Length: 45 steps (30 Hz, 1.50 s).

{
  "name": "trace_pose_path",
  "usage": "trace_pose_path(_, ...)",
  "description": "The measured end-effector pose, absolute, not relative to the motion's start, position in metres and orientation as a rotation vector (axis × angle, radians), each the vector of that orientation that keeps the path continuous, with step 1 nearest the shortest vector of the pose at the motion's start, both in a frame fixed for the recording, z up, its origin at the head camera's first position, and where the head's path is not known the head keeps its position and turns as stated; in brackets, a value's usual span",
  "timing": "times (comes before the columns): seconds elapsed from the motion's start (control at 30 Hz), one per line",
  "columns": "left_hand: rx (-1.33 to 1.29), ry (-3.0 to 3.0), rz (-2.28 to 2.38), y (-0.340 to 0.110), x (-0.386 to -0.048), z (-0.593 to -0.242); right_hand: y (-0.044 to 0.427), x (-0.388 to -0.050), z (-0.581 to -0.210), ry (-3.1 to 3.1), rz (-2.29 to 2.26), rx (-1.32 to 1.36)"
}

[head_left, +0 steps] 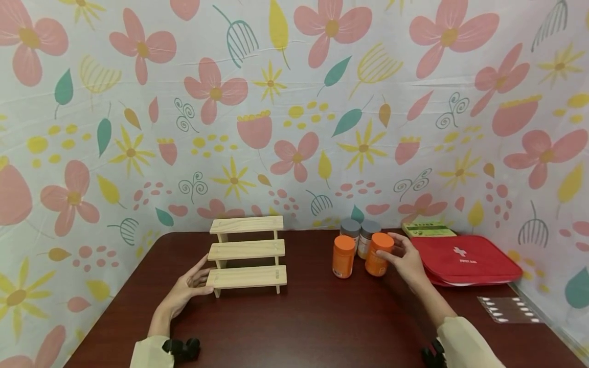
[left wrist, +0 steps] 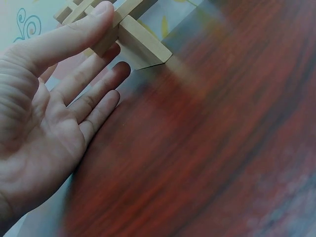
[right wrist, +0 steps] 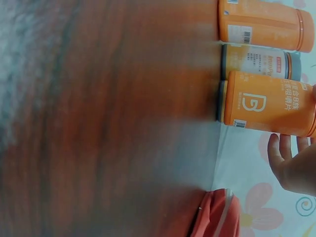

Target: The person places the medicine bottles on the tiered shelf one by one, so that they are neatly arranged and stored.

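Note:
My right hand (head_left: 407,260) grips an orange bottle (right wrist: 264,103) near its orange cap, with thumb in front and fingers round the far side. The bottle tilts slightly, and whether its base touches the table cannot be told. Close on its left stands another orange bottle (head_left: 343,260). Two grey-capped bottles, one at the left (head_left: 350,228) and one at the right (head_left: 369,231), are partly hidden behind them. My left hand (head_left: 184,291) is at the left end of a three-tier wooden stand (head_left: 246,277); in the left wrist view its thumb and fairly straight fingers (left wrist: 98,96) touch the wood.
At the right lies a red first aid pouch (head_left: 469,258), with a green-and-yellow box (head_left: 428,229) behind it. A clear sheet with white-tipped items (head_left: 510,310) lies near the right edge of the dark table (head_left: 313,327). A flowered cloth (head_left: 294,117) hangs behind.

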<state>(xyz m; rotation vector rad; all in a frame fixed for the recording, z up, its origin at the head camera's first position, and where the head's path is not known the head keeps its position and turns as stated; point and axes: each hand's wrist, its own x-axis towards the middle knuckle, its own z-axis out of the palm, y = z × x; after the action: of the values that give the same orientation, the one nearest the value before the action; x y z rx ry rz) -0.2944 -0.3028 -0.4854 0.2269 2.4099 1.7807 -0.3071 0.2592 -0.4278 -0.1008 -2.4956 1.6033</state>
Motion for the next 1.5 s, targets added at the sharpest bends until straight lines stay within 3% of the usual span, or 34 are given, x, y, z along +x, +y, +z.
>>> trace_pose_path(0.6, 0.19, 2.406, 1.81, -0.303, -0.292, -0.483, 0.266, -0.305, -0.382, -2.464, 1.491, 0.041)
trace_pose_path(0.87, 0.27, 2.39, 1.824, -0.297, -0.293, -0.484, 0.273, -0.307, -0.352, -2.458, 1.535, -0.014)
trace_pose_path(1.5, 0.228, 2.365, 1.797, -0.302, -0.293, -0.486, 0.238, -0.325, -0.321, -2.397, 1.603, 0.143)
